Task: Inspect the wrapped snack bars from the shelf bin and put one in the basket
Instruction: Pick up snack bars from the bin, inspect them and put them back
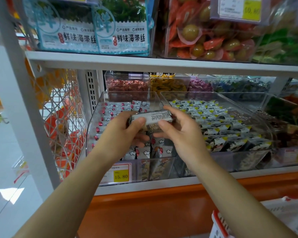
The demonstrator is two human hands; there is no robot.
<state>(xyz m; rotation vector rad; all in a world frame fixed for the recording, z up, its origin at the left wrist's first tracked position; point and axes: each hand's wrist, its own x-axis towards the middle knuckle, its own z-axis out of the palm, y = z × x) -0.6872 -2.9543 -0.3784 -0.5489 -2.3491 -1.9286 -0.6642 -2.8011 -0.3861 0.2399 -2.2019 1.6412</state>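
Head view: both hands hold one wrapped snack bar [152, 118] just above the clear shelf bin [141, 170], printed label facing up. The left hand [122, 134] pinches its left end between thumb and fingers, and the right hand [181, 134] pinches the right end. The red-rimmed basket [217, 222] sits low at the right, well apart from the bar

Two hands, the left hand [126, 134] and the right hand [181, 133]; one wrapped snack bar [155, 117] in hand; two seaweed packets [67, 26] [122, 26] on the upper shelf; two yellow price tags [121, 176] [251, 9]; one red-rimmed basket [218, 224]; the bars in the bins are too many to count.
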